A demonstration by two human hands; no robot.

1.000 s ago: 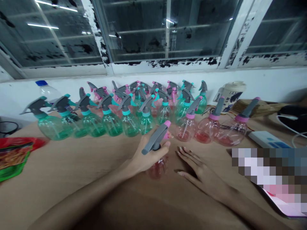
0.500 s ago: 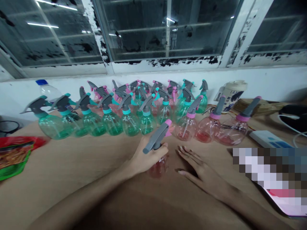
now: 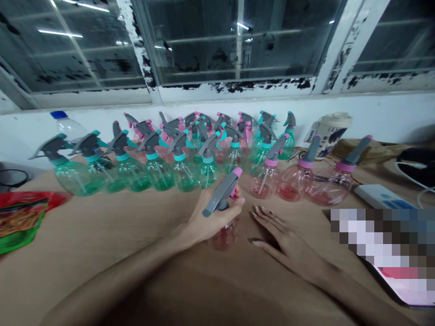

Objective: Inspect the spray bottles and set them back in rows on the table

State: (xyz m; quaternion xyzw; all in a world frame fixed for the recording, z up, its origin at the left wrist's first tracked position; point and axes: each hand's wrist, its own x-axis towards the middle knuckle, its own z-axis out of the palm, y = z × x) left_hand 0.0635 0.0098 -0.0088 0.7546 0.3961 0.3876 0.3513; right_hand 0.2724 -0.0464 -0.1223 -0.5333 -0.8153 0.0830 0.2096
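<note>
A pink spray bottle (image 3: 222, 237) with a grey head and pink nozzle stands in front of me on the wooden table. My left hand (image 3: 207, 219) is closed around its neck, just under the sprayer head, with the fingers at the pink trigger. To its right, my right hand (image 3: 283, 242) lies palm down on the table, fingers stretched out, touching no bottle. Beyond the hands, a row of green spray bottles (image 3: 163, 174) with teal collars runs to the left. Several pink spray bottles (image 3: 261, 183) continue that row on the right.
More spray bottles stand behind the front row by the wall. A red and green packet (image 3: 23, 215) lies at left, near a blue-capped bottle (image 3: 70, 129). At right are a printed cup (image 3: 331, 131), a white box (image 3: 384, 197), cables and a pixelated flat object (image 3: 394, 253).
The pink trigger now sits closer in toward the bottle's neck, and my left thumb reaches slightly further right. My right hand has stayed in place.
</note>
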